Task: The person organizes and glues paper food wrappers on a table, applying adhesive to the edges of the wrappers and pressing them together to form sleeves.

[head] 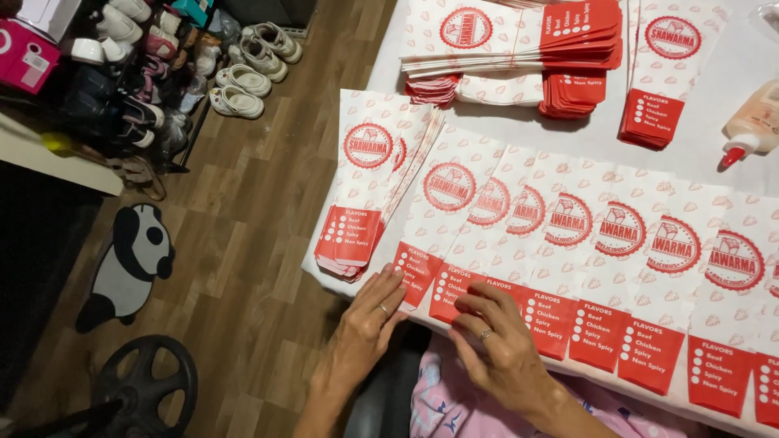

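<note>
Row of overlapping red-and-white printed paper bags (617, 268) fanned along the near edge of the white-covered surface (698, 154), running left to right. Left hand (367, 324) and right hand (497, 345) side by side at the row's left end, fingers (479, 304) on the bags' lower flaps. Loose pile of same flat paper bags (369, 186) just left of the row. Bigger stacks of flat paper bags (519, 49) behind, far side. Squeeze glue bottle with red nozzle (753, 122) lying far right. Panda-shaped floor mat (130, 264) on the wooden plank floor (251, 243) to the left, shoe rack full of shoes (154, 65) behind it.
</note>
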